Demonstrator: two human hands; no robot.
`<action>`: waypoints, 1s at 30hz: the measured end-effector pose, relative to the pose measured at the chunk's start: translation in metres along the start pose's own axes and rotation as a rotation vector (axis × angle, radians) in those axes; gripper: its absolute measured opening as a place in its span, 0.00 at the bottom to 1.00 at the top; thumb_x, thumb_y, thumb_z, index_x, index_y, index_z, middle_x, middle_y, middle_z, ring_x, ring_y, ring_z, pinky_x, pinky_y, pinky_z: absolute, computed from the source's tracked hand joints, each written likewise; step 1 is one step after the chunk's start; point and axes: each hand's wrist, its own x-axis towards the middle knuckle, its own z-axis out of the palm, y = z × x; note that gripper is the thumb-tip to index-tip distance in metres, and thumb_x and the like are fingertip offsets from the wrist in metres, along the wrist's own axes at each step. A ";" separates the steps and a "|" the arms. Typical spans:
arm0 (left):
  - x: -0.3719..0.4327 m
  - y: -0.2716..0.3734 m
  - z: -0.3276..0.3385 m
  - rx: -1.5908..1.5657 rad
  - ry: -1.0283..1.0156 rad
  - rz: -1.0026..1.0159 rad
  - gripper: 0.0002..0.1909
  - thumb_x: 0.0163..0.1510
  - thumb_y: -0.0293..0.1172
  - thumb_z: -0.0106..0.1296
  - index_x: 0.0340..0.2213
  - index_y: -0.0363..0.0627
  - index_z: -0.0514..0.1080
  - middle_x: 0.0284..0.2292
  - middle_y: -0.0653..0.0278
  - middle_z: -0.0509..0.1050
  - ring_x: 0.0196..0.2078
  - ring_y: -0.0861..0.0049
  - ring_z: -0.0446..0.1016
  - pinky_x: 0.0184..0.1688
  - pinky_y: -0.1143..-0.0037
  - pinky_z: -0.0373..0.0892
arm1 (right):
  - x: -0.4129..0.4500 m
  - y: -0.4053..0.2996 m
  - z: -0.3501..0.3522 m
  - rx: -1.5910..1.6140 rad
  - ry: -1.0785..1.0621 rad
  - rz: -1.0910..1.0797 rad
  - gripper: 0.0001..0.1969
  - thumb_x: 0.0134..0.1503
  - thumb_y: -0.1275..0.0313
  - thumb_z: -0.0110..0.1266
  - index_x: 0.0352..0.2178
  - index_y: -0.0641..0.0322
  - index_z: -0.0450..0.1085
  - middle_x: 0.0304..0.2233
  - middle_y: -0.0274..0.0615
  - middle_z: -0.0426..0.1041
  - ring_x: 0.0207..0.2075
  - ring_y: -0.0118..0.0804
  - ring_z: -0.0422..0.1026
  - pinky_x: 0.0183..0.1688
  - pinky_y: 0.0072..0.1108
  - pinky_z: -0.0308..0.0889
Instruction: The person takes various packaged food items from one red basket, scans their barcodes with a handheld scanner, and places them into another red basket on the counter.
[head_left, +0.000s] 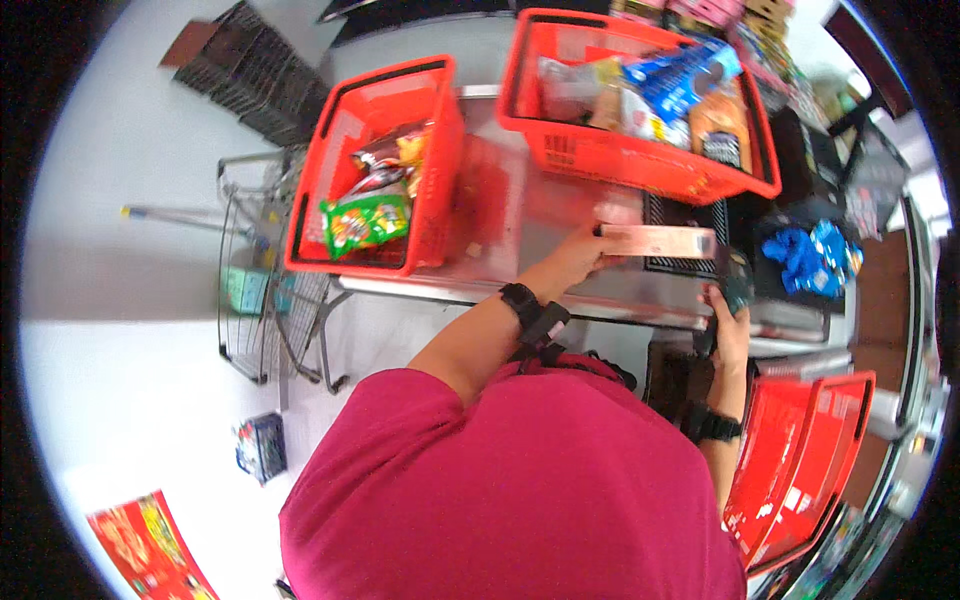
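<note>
My left hand (586, 253) grips one end of a slim pale pink box (656, 241), holding it level above the counter (480, 172). In my right hand (726, 319) is a dark handheld barcode scanner (736, 281), its head close to the box's far end. Just beyond the box stands a red shopping basket (637, 161) with a blue packet (686, 79), an orange-brown bag (720, 124) and other packaged goods. Left of my hands, another red basket (435, 180) contains a green snack bag (367, 221) and several other packets. Motion blurs the box and scanner.
Stacked red baskets (795, 472) stand low at my right. A wire shopping cart (244, 315) and a stack of dark crates (251, 75) are on the left. Blue plastic packaging (810, 255) lies on the counter's right end. A dark box (260, 448) sits on the floor.
</note>
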 end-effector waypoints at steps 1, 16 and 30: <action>-0.005 0.004 0.000 -0.122 -0.016 -0.035 0.15 0.52 0.34 0.52 0.42 0.45 0.67 0.34 0.67 0.72 0.34 0.81 0.71 0.34 0.78 0.71 | 0.004 0.008 0.000 0.032 0.046 -0.031 0.12 0.53 0.68 0.54 0.37 0.62 0.70 0.33 0.35 0.74 0.32 0.23 0.71 0.25 0.15 0.61; -0.151 0.134 -0.144 -0.335 0.422 0.366 0.17 0.56 0.38 0.43 0.43 0.41 0.65 0.41 0.59 0.72 0.42 0.72 0.73 0.42 0.71 0.73 | 0.046 0.095 0.029 -0.477 0.030 0.148 0.24 0.49 0.62 0.57 0.44 0.67 0.65 0.37 0.49 0.72 0.36 0.43 0.71 0.39 0.28 0.64; -0.096 0.209 -0.318 -0.063 0.866 0.464 0.24 0.46 0.37 0.60 0.41 0.41 0.64 0.34 0.64 0.71 0.32 0.77 0.71 0.34 0.78 0.72 | 0.046 0.133 0.024 -0.431 0.199 -0.012 0.23 0.45 0.63 0.58 0.39 0.70 0.66 0.31 0.45 0.71 0.33 0.39 0.69 0.36 0.27 0.64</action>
